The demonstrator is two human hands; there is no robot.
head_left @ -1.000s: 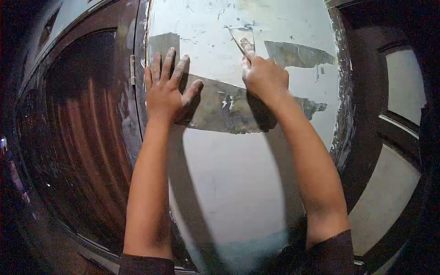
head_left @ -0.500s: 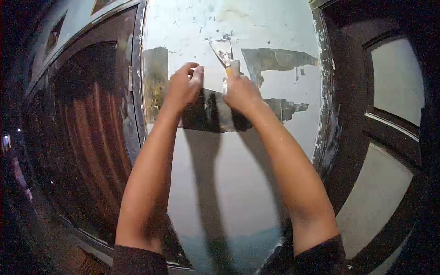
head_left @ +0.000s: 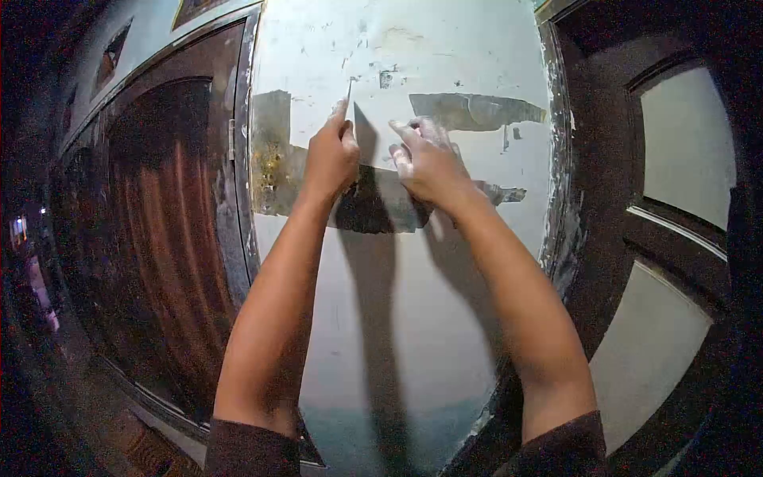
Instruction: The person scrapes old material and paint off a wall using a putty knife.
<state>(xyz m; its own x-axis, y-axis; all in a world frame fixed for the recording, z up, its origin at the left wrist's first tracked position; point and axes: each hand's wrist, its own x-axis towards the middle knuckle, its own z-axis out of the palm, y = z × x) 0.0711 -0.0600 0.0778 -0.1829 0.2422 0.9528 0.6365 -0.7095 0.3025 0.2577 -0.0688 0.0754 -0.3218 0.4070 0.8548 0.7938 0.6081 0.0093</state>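
Observation:
My left hand (head_left: 332, 155) grips a putty knife (head_left: 350, 89), seen nearly edge-on, its thin blade pointing up and its tip right at the wall (head_left: 445, 270). The handle is mostly hidden by my fingers. To the right, my right hand (head_left: 429, 163) is held up before the wall with its fingers apart and nothing in them; white residue coats the fingers and thumb. Behind both hands, the white wall carries dark grey bare patches (head_left: 481, 111), and small chips and scratches mark the surface above the blade.
A dark wooden door (head_left: 159, 230) stands on the left, its frame worn and spotted with white. On the right is a brown door (head_left: 608, 151) with pale panels (head_left: 687, 143). Lower down, the wall turns bluish green.
The putty knife has passed from my right hand to my left, and its blade has turned edge-on. My right hand has opened. The view has shifted slightly.

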